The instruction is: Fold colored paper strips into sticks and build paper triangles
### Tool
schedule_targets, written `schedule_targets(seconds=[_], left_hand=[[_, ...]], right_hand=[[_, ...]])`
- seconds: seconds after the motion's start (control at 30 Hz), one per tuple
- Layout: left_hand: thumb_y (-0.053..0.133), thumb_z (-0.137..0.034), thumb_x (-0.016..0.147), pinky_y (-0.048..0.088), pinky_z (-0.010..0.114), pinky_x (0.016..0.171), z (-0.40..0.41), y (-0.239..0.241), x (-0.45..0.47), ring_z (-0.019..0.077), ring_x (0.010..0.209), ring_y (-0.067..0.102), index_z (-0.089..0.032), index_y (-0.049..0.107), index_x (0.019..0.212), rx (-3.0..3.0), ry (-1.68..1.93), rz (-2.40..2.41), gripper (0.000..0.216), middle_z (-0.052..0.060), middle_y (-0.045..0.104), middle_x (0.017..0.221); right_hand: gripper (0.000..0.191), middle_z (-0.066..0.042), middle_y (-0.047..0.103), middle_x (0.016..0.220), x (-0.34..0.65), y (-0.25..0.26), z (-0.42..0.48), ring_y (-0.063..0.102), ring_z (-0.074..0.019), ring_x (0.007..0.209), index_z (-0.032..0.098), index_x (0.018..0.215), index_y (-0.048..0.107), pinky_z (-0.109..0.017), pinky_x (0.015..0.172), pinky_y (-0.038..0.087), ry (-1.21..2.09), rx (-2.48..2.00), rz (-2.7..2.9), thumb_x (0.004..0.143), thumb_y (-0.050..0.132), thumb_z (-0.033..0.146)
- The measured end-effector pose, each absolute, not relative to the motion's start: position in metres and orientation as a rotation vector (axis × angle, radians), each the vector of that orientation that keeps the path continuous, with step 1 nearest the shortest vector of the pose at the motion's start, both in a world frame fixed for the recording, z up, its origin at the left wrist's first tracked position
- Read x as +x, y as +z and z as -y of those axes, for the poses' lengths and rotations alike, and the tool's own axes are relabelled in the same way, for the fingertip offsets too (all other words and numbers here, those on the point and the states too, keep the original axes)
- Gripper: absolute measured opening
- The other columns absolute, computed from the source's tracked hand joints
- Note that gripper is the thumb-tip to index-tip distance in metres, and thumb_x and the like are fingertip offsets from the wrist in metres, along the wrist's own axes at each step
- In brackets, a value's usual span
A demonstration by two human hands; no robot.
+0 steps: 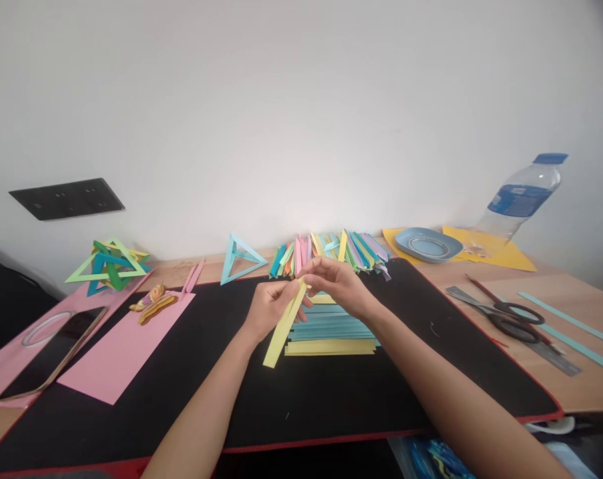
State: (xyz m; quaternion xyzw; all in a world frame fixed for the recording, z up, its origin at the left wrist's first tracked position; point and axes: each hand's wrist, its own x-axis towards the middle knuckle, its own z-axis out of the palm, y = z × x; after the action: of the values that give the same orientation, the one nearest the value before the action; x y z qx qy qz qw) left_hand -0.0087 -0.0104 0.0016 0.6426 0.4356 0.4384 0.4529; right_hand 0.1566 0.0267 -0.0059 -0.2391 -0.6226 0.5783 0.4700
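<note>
A pale yellow paper strip (pixel 282 334) slants down toward me, creased along its length. Near its upper end my left hand (pixel 272 303) pinches it between thumb and fingers. My right hand (pixel 335 282) closes on the same end from the other side, fingertips meeting just above the left thumb. Behind and below the hands lie stacked blue and yellow paper strips (pixel 331 329) on the black mat (pixel 251 412). Beyond them a row of folded multicoloured strips (pixel 365 249) lines the wall side. A light blue paper triangle (pixel 241 256) stands to their left.
To the left are pink paper (pixel 114 356), a phone (pixel 52 352), a butterfly-shaped ornament (pixel 154 305) and interlocked paper triangles (pixel 109 266). At right lie scissors (pixel 505 319), a ruler (pixel 555 359), a pencil (pixel 481 287), blue strips (pixel 575 346), a blue dish (pixel 428 245) and a tilted bottle (pixel 525 193).
</note>
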Motion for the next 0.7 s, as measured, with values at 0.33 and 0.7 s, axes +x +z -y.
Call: schedule_targets(seconds=[0.33, 0.7], left_hand=[[0.044, -0.049, 0.088, 0.043, 0.021, 0.038, 0.013, 0.001, -0.008, 0.0115, 0.036, 0.055, -0.012, 0.068, 0.068, 1.562, 0.929, -1.041, 0.048, 0.004, 0.062, 0.046], [0.045, -0.039, 0.089, 0.041, 0.021, 0.044, 0.011, 0.000, -0.007, 0.0084, 0.035, 0.051, -0.015, 0.056, 0.056, 1.733, 1.068, -1.169, 0.042, -0.002, 0.056, 0.044]], right_hand=[[0.027, -0.001, 0.064, 0.067, 0.152, -0.009, -0.027, 0.060, -0.0121, 0.060, 0.017, 0.078, 0.066, -0.029, 0.060, 0.054, 1.320, -0.675, 1.419, 0.064, 0.077, 0.038], [0.022, -0.004, 0.063, 0.070, 0.145, -0.010, -0.021, 0.058, -0.0164, 0.069, 0.018, 0.069, 0.067, -0.030, 0.059, 0.051, 1.095, -0.779, 1.610, 0.076, 0.063, 0.038]])
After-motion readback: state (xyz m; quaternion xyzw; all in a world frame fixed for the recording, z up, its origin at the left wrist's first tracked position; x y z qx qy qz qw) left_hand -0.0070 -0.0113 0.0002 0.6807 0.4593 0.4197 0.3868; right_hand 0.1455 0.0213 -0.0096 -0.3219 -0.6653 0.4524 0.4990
